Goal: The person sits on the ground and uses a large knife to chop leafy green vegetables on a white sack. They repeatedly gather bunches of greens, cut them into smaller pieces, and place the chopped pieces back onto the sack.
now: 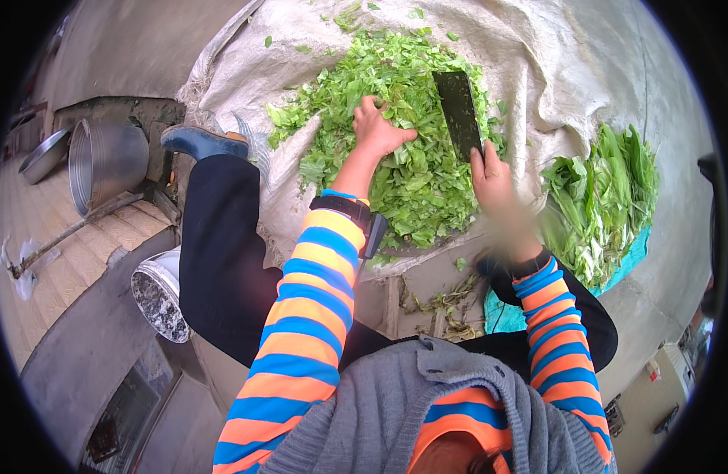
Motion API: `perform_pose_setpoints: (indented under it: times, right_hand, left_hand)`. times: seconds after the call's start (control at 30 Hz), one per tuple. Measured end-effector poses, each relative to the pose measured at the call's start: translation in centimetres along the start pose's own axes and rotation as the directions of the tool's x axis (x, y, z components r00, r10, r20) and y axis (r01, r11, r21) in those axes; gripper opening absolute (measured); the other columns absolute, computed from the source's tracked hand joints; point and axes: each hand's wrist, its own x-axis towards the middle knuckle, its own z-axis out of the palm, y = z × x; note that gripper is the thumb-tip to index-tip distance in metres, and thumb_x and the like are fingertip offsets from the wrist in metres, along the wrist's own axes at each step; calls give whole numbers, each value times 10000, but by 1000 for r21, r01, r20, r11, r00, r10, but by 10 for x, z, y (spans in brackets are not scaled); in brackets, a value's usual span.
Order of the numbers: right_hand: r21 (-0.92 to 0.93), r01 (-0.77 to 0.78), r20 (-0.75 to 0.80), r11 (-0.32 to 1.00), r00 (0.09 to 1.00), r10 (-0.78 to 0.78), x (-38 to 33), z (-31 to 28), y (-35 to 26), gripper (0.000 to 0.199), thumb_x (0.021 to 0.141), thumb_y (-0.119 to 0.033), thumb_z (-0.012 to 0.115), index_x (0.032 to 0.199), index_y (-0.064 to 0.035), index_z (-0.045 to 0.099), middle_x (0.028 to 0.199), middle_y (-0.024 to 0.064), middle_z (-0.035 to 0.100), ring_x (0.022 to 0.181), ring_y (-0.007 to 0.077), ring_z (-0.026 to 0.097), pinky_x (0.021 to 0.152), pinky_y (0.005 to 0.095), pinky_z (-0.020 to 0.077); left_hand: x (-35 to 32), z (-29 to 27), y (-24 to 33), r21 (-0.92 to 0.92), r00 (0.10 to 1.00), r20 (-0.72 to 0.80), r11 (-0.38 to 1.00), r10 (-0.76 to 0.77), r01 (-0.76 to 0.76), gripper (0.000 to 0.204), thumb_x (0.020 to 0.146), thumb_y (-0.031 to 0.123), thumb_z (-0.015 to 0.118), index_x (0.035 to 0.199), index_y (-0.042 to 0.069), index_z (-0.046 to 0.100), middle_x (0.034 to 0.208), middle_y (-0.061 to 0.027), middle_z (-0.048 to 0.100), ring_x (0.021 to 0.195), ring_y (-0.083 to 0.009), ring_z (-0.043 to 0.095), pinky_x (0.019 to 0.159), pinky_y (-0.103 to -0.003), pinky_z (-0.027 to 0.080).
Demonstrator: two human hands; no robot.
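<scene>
A heap of chopped green leaves (427, 186) is spread over a whitish woven sack (538, 47) on the ground before me. My left hand (378, 130) rests on top of the heap, thumb and fingers apart, with the fingertips partly among the leaves. In my right hand (492, 175) is the handle of a cleaver (458, 110), my fingers closed round it. Its broad dark blade points away from me over the heap's right side, bits of leaf stuck to it. Whatever lies under the leaves is mostly hidden.
Uncut leafy greens (605, 197) lie to the right on a turquoise sheet (628, 261). At the left are a large metal pot (107, 162), a metal basin (44, 156) and a whitish bucket (160, 296). Wilted scraps (443, 304) litter the ground near my legs.
</scene>
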Motion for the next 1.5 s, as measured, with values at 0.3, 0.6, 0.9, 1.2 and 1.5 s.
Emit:
perform_pose_setpoints:
  times: [0.3,0.6,0.9,1.2,1.5]
  right_hand:
    - [-188,265,162,946,958,-236,5,-3,-27,134,900,-190,503,922,-77,435,579,208,560,550,435,547,512,526,434]
    - [-175,226,184,958,964,-193,5,4,-24,142,896,-168,521,945,-62,440,590,206,559,555,423,552,502,509,428]
    - [-187,242,127,952,967,-220,32,9,-34,146,907,-178,496,999,-72,453,629,209,578,576,433,556,525,514,433]
    - [-27,294,-150,955,944,-294,24,9,-19,163,879,-113,546,986,-38,448,589,189,559,540,398,560,477,473,425]
    - [-111,226,-33,968,972,-231,19,19,-12,151,907,-196,505,942,-56,460,605,213,566,568,425,554,526,506,433]
  left_hand:
    - [8,9,-6,163,970,-88,964,228,-212,916,549,302,850,1233,38,301,1231,-134,345,1148,-305,407,962,-396,385]
    - [-26,27,-33,147,729,-387,819,564,-555,308,682,65,694,974,106,605,1040,-62,569,1014,-281,526,814,-375,472]
    - [-16,27,-28,133,713,-356,788,604,-602,279,685,41,652,957,91,614,1007,-87,600,977,-298,548,831,-384,458]
    - [-6,36,-30,103,692,-355,762,628,-639,283,680,26,624,957,82,618,995,-80,599,959,-299,548,805,-389,468]
    - [-7,43,-38,89,689,-403,775,602,-625,288,669,25,636,949,79,599,985,-103,581,953,-307,547,798,-379,465]
